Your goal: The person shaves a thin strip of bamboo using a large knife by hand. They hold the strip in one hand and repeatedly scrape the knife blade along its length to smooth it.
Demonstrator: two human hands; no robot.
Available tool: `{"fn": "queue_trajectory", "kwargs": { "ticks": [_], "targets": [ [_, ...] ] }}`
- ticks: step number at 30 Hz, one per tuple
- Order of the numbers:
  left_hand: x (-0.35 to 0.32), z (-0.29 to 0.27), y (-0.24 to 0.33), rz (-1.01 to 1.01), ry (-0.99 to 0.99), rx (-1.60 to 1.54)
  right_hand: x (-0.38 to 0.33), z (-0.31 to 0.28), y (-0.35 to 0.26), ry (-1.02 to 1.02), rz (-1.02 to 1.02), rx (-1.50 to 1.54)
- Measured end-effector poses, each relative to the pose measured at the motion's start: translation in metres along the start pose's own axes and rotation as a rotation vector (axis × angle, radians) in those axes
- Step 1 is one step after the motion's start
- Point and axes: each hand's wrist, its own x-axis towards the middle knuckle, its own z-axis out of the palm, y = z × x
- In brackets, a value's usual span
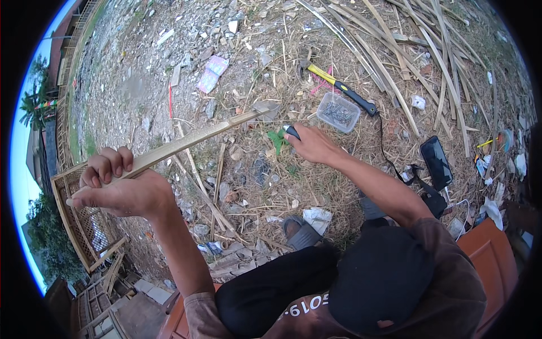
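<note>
My left hand [121, 183] is closed round the near end of a long pale wooden strip [186, 139], which slants up and away to the right. At the strip's far end, a grey blade-like piece [266, 106] shows; whether it joins the tool in my right hand is hard to make out. My right hand [313, 144] grips the black handle [292, 132] of that tool, to the right of the strip. Beyond this hand lie a hammer [333, 82] with a yellow and black handle and a clear plastic tub [339, 112] holding several nails.
Many long strips [435, 53] are heaped at the upper right. A black phone [436, 162] lies right of my right forearm, near a dark strap [389, 155]. A lattice frame [84, 220] stands at the left. Stones, straw and scraps cover the ground; a pink wrapper [213, 73] lies farther off.
</note>
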Motion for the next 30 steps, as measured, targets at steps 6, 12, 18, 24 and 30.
{"fn": "queue_trajectory", "kwargs": {
  "ticks": [6, 12, 18, 24, 30],
  "targets": [
    [0.001, -0.005, 0.0, 0.039, -0.044, 0.012, -0.022, 0.0, -0.071, -0.042, -0.299, 0.079],
    [0.002, -0.006, -0.002, 0.008, 0.021, -0.009, -0.017, 0.005, -0.065, 0.05, -0.318, 0.073],
    [-0.01, -0.002, 0.003, 0.047, -0.077, -0.047, -0.03, 0.001, -0.091, 0.089, -0.502, 0.054],
    [-0.01, -0.008, 0.001, 0.049, -0.083, -0.028, -0.027, -0.018, -0.098, -0.042, -0.295, 0.012],
    [-0.011, 0.006, 0.006, 0.06, -0.083, -0.056, 0.006, -0.002, -0.037, 0.117, -0.361, -0.051]
  ]
}}
